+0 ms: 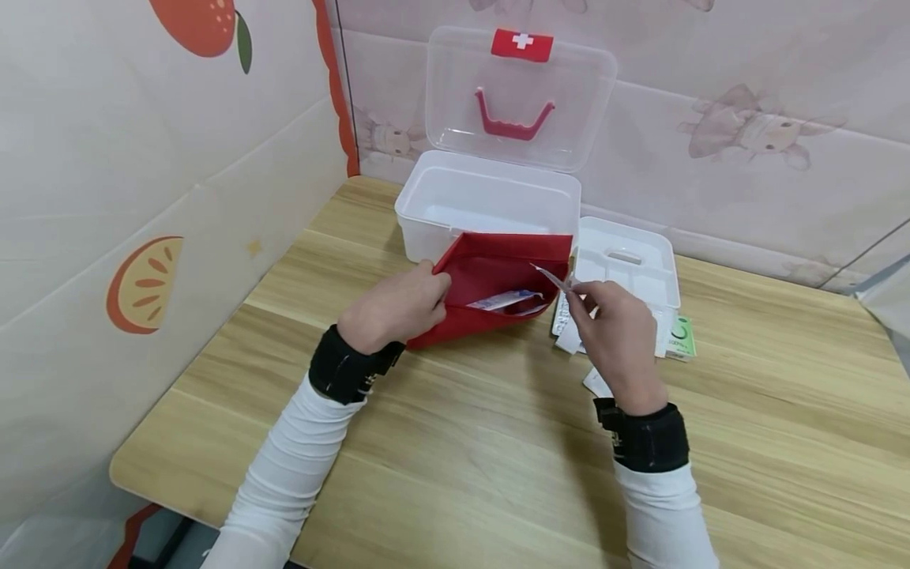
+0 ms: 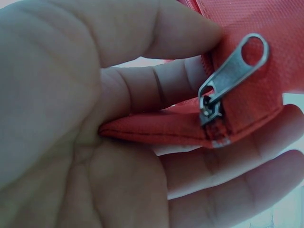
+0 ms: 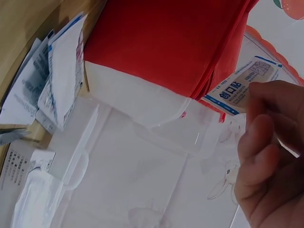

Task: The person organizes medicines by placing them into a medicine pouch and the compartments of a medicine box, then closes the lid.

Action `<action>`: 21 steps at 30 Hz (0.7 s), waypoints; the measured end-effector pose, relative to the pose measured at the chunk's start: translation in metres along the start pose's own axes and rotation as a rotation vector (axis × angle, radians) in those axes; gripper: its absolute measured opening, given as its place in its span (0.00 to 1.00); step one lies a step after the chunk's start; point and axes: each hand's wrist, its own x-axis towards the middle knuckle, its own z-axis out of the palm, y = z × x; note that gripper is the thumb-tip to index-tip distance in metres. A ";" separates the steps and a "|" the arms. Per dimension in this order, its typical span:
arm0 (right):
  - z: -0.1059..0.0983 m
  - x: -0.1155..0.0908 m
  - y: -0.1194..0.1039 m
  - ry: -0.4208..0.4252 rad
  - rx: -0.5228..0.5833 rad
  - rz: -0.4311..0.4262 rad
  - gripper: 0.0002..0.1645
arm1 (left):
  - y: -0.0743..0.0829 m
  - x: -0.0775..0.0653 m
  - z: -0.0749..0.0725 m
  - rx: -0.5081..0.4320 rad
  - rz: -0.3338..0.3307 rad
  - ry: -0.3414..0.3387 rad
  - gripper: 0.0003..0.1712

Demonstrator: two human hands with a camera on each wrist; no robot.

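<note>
A red zippered pouch (image 1: 462, 324) is held up over the table with its mouth spread wide. My left hand (image 1: 393, 308) grips its left end; in the left wrist view the thumb and index finger pinch the fabric beside a metal zipper pull (image 2: 235, 71). Between thumb and fingertips, my right hand (image 1: 618, 340) pinches a wrapped adhesive bandage (image 3: 242, 88) at the pouch's right side, above the opening. Inside the pouch lies a white and blue packet (image 1: 506, 300); what is under it is hidden.
Behind the pouch stands a clear first-aid box (image 1: 419, 229), its lid (image 1: 451, 103) raised against the wall. To the right are a white tray (image 1: 661, 276), a green box (image 1: 681, 340) and several paper packets (image 3: 64, 71). A metal tool's tip (image 3: 13, 136) shows nearby.
</note>
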 end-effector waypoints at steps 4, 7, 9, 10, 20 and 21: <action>0.007 0.001 -0.006 0.017 -0.006 -0.054 0.04 | 0.000 0.001 0.001 0.005 0.006 0.004 0.03; 0.013 0.001 -0.011 0.013 -0.015 -0.095 0.04 | 0.000 0.001 0.002 0.010 0.003 0.005 0.04; 0.017 0.001 -0.014 0.012 -0.021 -0.117 0.05 | 0.000 0.001 0.002 0.010 -0.002 0.005 0.04; 0.019 0.001 -0.015 0.015 -0.025 -0.127 0.05 | 0.000 0.001 0.002 0.011 -0.004 0.006 0.04; 0.035 0.002 -0.023 0.063 -0.088 -0.231 0.03 | 0.001 0.001 0.001 0.022 0.007 0.011 0.03; 0.036 0.002 -0.023 0.059 -0.084 -0.229 0.03 | 0.001 0.001 0.001 0.025 0.011 0.013 0.03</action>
